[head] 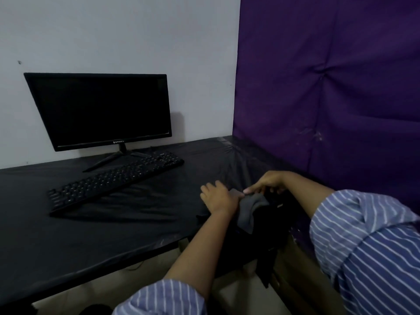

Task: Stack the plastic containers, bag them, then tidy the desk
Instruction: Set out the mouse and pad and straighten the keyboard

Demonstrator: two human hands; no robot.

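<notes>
Bag (261,235), black, at the desk's (91,235) right front corner, draped over the edge and hanging down toward the floor; containers not visible, whether inside it impossible to tell. Grey cloth (248,211) lying on top of the bag, bunched and drooping over the desk edge. Left hand (218,197) palm down at the cloth's left edge, fingers straight and spread, pressing rather than clasping; thumb side touching the cloth. Right hand (266,183) just beyond, arched over the top of the cloth, fingertips pointing down and toward the left hand, seemingly pinching a fold of cloth or bag, though the dark makes the exact grip hard to read. Both forearms bare, striped blue sleeves (363,246) rolled up above the elbows. Desk covered in shiny black sheeting, wrinkled near the back right corner. Keyboard (113,180), black, lying at a slant left of the hands, well apart from them. Monitor (100,110) behind it, screen dark, standing on a thin stand against the pale wall (113,30). Purple padded panel (329,87) along the right side of the desk.
</notes>
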